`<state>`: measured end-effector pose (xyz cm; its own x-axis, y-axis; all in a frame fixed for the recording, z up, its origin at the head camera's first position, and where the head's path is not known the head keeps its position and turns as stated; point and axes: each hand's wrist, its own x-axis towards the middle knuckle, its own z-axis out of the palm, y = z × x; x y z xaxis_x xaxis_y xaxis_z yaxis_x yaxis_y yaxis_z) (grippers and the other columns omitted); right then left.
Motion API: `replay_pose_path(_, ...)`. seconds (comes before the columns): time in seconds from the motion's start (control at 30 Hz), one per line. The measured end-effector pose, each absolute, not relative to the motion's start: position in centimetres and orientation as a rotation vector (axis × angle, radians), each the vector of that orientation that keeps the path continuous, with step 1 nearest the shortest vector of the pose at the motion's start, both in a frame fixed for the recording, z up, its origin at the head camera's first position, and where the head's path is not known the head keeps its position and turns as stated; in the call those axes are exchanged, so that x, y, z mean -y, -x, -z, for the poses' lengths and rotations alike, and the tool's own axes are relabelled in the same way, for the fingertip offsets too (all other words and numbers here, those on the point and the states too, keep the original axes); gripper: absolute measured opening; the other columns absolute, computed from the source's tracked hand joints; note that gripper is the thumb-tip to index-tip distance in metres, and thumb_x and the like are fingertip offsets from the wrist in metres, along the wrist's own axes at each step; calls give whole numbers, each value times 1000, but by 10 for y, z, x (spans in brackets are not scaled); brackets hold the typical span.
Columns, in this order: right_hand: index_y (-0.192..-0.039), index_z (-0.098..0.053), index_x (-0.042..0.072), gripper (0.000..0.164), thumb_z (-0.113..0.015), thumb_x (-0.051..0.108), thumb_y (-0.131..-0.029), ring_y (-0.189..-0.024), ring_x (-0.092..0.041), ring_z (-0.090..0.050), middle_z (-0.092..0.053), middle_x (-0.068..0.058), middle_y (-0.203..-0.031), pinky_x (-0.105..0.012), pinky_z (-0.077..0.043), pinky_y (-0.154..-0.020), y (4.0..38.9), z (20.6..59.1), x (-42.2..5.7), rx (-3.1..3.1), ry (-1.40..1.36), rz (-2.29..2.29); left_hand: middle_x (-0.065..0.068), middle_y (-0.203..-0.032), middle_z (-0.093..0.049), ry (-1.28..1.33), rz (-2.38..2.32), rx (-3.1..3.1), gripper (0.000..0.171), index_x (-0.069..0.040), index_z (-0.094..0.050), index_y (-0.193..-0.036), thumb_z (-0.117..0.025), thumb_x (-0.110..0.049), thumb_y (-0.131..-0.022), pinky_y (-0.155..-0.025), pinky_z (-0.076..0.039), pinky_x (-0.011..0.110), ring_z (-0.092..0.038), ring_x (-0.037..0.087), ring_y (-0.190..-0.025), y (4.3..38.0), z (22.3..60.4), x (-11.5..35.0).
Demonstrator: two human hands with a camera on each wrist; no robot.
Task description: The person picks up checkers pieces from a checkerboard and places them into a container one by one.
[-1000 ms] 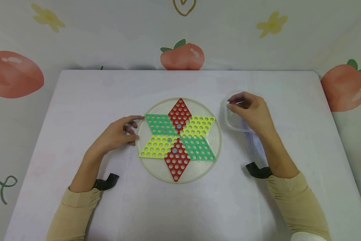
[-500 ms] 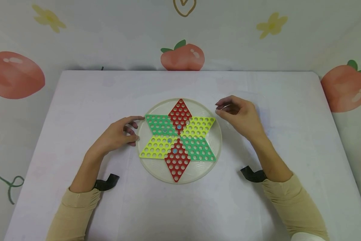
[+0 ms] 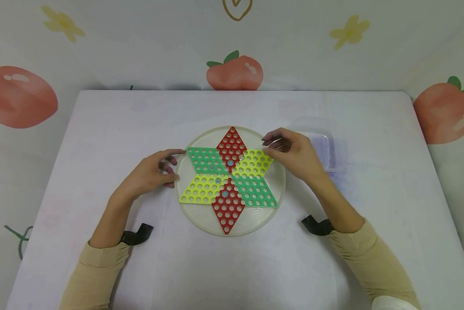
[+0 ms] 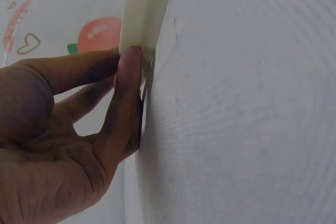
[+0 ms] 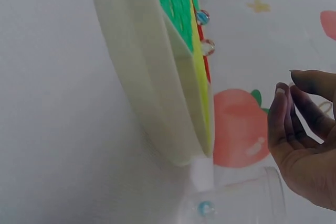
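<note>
The left hand rests its thumb and forefinger against the near rim of the round game board, fingers spread along the edge rather than clenched. The board lies flat on the table, between the two hands. The right hand stands at the board's opposite side, thumb and forefinger brought close together over the rim by a yellow point of the star; whether anything small sits between those fingertips cannot be told. Across the board from the left hand's fingers, marbles are seated in holes near the centre of the red, green and yellow star. Just beyond the right hand, away from the board, is a clear plastic box; the right wrist view shows a bluish marble inside it.

The table surface is white with faint pink and lilac tints, and soft shadows fall beneath both forearms. Past the hands, a pale wall bears a red fruit with green leaves, a yellow flower and a heart outline. Beige sleeves end behind each wrist, beside black wrist pieces.
</note>
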<state>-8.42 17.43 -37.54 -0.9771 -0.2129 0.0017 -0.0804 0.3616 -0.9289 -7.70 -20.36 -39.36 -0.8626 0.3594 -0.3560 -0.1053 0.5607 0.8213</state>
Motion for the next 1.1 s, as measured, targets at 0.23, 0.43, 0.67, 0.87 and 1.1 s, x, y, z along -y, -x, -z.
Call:
replay_pose_path(0.23,-109,-68,-3,24,-73,2,-87,-86,-19,-67,-69,-9,-106,-24,-55,-76,83,382,-163,-2454,345,1706,16,-117,-50,-210,-1244,-2315,65,-14,-49,-145,-72,3,-86,-68,-59,32,-59,28,-92,77,394,204)
replay_pose_path(0.43,-111,-68,0,24,-72,2,-88,-88,-19,-68,-70,-10,-107,-25,-56,-78,84,387,-157,-2461,362,1681,16,-117,-50,-208,-1237,-2319,64,-13,-50,-145,-71,3,-86,-68,-59,31,-58,28,-93,77,395,204)
replay_pose_path(0.67,-111,-68,0,23,-72,3,-88,-86,-19,-67,-70,-9,-104,-29,-56,-77,85,395,-152,-2470,387,1631,16,-117,-50,-195,-1239,-2321,65,-13,-49,-145,-71,3,-87,-68,-59,32,-58,29,-93,76,395,204)
replay_pose_path(0.87,-110,-69,0,23,-73,4,-88,-85,-20,-66,-71,-11,-103,-29,-55,-75,86,403,-148,-2503,416,1588,16,-117,-49,-196,-1238,-2323,65,-12,-49,-145,-71,4,-86,-69,-60,32,-57,29,-94,76,394,203)
replay_pose_path(1.1,-111,-70,2,23,-73,5,-88,-84,-18,-66,-72,-8,-101,-29,-55,-76,91,406,-144,-2520,372,1503,16,-117,-49,-205,-1231,-2325,65,-12,-49,-145,-71,3,-87,-68,-59,31,-57,28,-94,77,395,203)
